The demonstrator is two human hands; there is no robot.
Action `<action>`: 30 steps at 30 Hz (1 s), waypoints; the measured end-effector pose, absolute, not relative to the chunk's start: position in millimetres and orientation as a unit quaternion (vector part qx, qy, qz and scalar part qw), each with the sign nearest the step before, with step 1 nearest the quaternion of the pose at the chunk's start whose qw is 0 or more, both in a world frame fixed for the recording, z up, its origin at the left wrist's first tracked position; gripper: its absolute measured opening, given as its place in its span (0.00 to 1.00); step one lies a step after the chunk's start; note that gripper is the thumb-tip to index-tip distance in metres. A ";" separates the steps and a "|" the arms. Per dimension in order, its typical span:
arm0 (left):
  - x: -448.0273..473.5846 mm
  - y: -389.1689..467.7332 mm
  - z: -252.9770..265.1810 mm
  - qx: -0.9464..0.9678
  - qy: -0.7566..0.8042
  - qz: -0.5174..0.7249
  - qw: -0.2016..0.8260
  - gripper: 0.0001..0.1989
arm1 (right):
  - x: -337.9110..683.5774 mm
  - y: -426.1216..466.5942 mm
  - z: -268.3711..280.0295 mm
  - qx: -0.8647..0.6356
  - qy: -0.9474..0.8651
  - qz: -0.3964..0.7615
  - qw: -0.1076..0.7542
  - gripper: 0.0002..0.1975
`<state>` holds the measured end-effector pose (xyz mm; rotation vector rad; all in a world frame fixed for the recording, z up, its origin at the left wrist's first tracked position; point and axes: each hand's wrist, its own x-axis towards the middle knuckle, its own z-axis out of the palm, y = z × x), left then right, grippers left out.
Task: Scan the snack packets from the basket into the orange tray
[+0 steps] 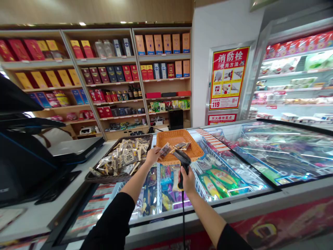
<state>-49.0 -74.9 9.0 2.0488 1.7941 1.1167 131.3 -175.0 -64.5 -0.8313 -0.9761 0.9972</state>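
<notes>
My left hand (153, 155) is closed on a small snack packet (165, 150), held over the left side of an orange wicker basket (196, 148). Wrapped around the handle of a black barcode scanner (182, 158) is my right hand (187, 177). The scanner's head points at the packet, and its cable hangs straight down. A few more packets (182, 146) lie inside the orange basket. To the left, a dark brown wicker basket (111, 178) is heaped with clear snack packets (127, 156).
Both baskets stand on the glass top of a chest freezer (234, 187) full of frozen goods. Dark checkout equipment (20, 156) stands on the counter at left. Shelves of boxed goods (111, 74) line the back wall; a lit refrigerated display (293, 83) is at right.
</notes>
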 end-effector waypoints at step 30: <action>-27.7 -109.0 -29.2 0.664 0.616 0.424 0.023 0.08 | 122.1 -182.1 -65.2 -0.337 -0.464 0.489 0.657 0.19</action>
